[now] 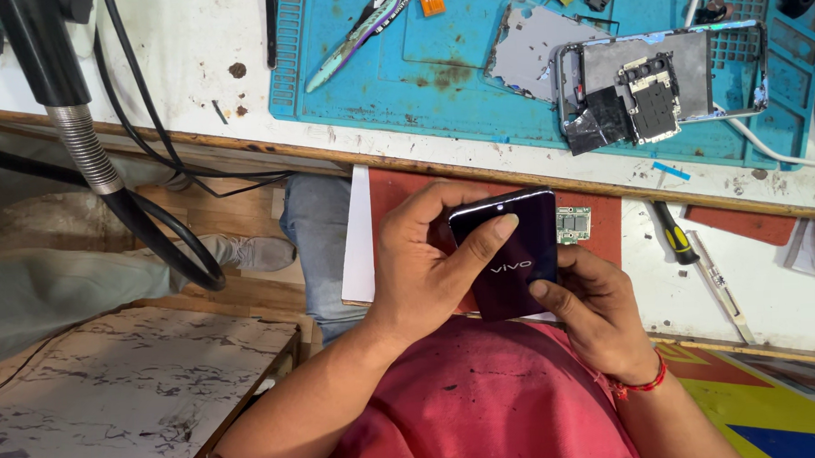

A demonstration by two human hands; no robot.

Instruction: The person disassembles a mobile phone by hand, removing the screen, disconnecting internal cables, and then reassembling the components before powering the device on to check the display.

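At the centre of the frame, the left hand wraps its fingers round a glossy, dark purple phone back cover, thumb pressed flat across it. The right hand pinches its lower edge. In the upper right, an opened phone with bare metal plates lies on a ribbed teal rubber mat.

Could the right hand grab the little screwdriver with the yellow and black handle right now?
Probably not straight away. The right hand is busy holding the dark phone back cover together with the left hand. The screwdriver lies close by on the white bench with nothing in between, so freeing the hand should do.
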